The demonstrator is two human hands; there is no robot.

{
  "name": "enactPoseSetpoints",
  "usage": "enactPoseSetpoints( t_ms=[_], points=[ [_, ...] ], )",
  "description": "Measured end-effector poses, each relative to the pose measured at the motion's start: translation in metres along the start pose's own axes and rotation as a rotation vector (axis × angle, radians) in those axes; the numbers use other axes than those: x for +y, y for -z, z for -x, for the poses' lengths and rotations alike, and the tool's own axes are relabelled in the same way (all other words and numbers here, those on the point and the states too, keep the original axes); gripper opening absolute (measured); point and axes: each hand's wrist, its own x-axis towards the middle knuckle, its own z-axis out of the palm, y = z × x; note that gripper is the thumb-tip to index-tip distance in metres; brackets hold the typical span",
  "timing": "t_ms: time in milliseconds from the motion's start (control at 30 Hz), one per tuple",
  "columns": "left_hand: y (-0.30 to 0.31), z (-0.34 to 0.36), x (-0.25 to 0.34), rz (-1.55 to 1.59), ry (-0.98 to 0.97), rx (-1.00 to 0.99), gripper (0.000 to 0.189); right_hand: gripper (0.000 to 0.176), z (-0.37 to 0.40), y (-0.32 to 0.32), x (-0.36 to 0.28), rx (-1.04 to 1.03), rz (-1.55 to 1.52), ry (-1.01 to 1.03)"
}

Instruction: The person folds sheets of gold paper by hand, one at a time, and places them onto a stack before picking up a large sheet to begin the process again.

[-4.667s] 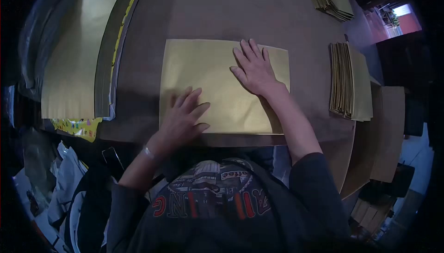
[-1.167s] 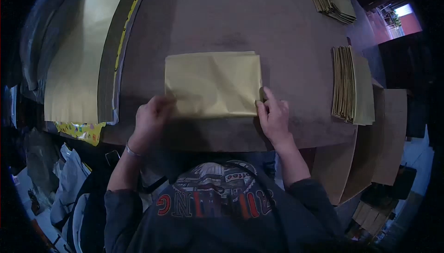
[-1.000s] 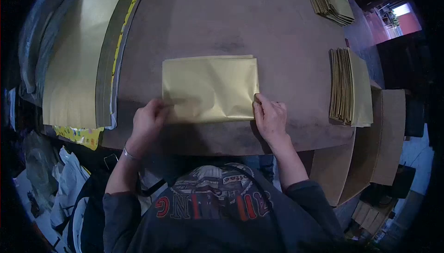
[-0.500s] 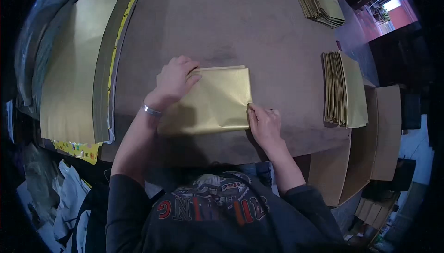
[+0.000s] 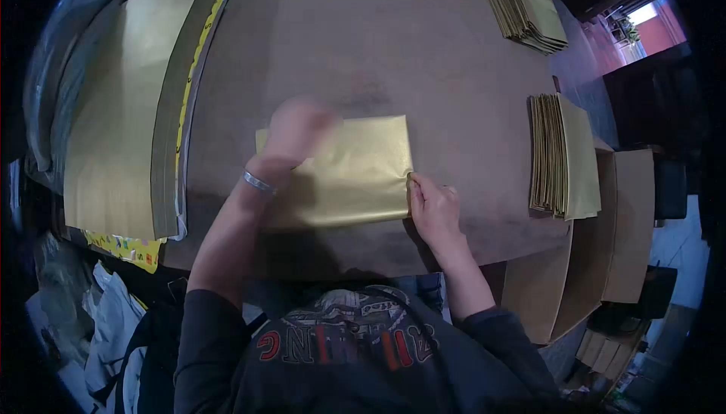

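The gold sheet (image 5: 359, 183) lay mid-frame on the table (image 5: 340, 43), long side running left to right. The right hand (image 5: 436, 210) pinched its right edge; the left hand (image 5: 297, 130) was at its upper left, too blurred to tell its opening or grip.

The folded sheet (image 5: 355, 179) gleams gold from here, over a dull brown surface (image 5: 454, 111). The bracelet (image 5: 259, 181) is silvery; the dark shirt (image 5: 333, 369) carries red and dark lettering; yellow packaging (image 5: 128, 248) shows small multicoloured markings.
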Motion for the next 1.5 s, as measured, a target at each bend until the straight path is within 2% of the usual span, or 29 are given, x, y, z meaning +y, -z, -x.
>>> enactPoseSetpoints(
  t_ms=[67,200,333,400,500,533,633,700,833,933,1000,1133,1233,1300,1500],
  points=[
    [0.003,0.002,0.003,0.000,0.042,-0.024,0.014,0.014,0.001,0.000,0.000,-0.017,0.068,-0.013],
    [0.006,0.004,0.004,-0.063,-0.010,-0.056,0.019,0.014,-0.001,0.001,-0.001,-0.033,0.092,-0.025],
    [-0.001,0.005,-0.004,-0.078,-0.035,-0.035,0.022,0.025,-0.019,0.027,-0.020,-0.165,0.182,-0.082],
    [0.001,0.008,0.000,-0.037,-0.063,0.008,0.021,0.030,-0.035,0.029,-0.026,-0.064,0.246,0.130],
    [-0.003,0.010,-0.002,-0.072,-0.059,0.016,0.022,0.041,-0.062,0.010,-0.045,-0.068,0.186,0.438],
    [0.000,0.011,0.002,-0.068,-0.047,0.004,0.022,0.050,-0.066,0.004,-0.051,-0.241,0.180,0.425],
    [-0.004,0.015,-0.001,-0.111,-0.106,0.027,0.026,0.070,-0.077,-0.028,-0.041,-0.536,0.366,0.313],
    [-0.005,0.021,0.008,-0.275,-0.126,0.055,0.033,0.072,-0.077,-0.032,-0.037,-0.513,0.327,0.301],
    [0.002,0.057,0.056,-0.161,-0.151,-0.209,0.058,0.073,-0.076,-0.037,-0.031,-0.491,0.335,0.311],
    [0.000,0.076,0.052,-0.226,-0.111,-0.273,0.068,0.074,-0.077,-0.038,-0.033,-0.474,0.322,0.285],
    [0.008,0.081,0.035,-0.253,-0.080,-0.189,0.072,0.074,-0.076,-0.040,-0.034,-0.471,0.336,0.269],
    [0.022,0.076,0.023,-0.389,-0.038,-0.195,0.070,0.071,-0.072,-0.045,-0.044,-0.405,0.286,0.201],
    [0.021,0.076,0.027,-0.393,-0.009,-0.185,0.069,0.071,-0.067,-0.054,-0.050,-0.414,0.232,0.336],
    [0.018,0.077,0.022,-0.398,-0.023,-0.198,0.071,0.071,-0.067,-0.054,-0.050,-0.413,0.222,0.330],
    [0.018,0.077,0.021,-0.455,-0.027,-0.199,0.073,0.069,-0.076,-0.032,-0.013,-0.418,0.281,0.261]
  ],
)
